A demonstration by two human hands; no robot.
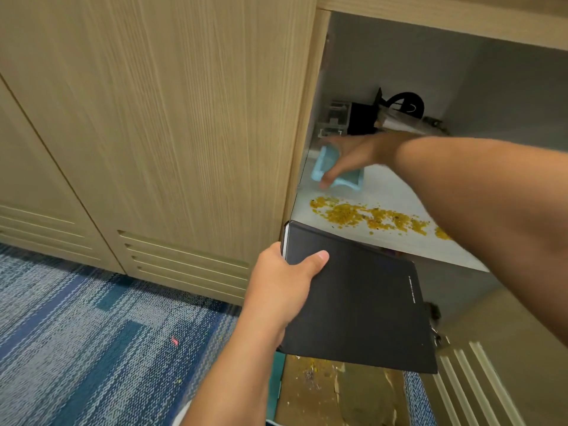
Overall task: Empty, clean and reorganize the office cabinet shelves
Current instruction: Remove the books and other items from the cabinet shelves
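Right hand on a blue item inside the open cabinet; left hand holding a black folder at the shelf edge.

Right hand (353, 155) reaches into the cabinet, fingers curled over a light blue plastic item (325, 167) sitting on the white shelf (384, 186) near the left inner wall; item partly hidden, exact kind unclear. Yellow-orange crumbs (368, 215) scattered along the shelf front, just beside the blue item. Left hand (285, 281) grips a black folder (359, 302) at its upper left corner, thumb on top, folder tilted below the shelf lip. At the shelf back: black objects and a clear container (336, 116), details indistinct. Closed wood-grain door (169, 118) to the left. Blue patterned carpet (92, 333) below. Brown cardboard (338, 395) with crumbs under the folder.
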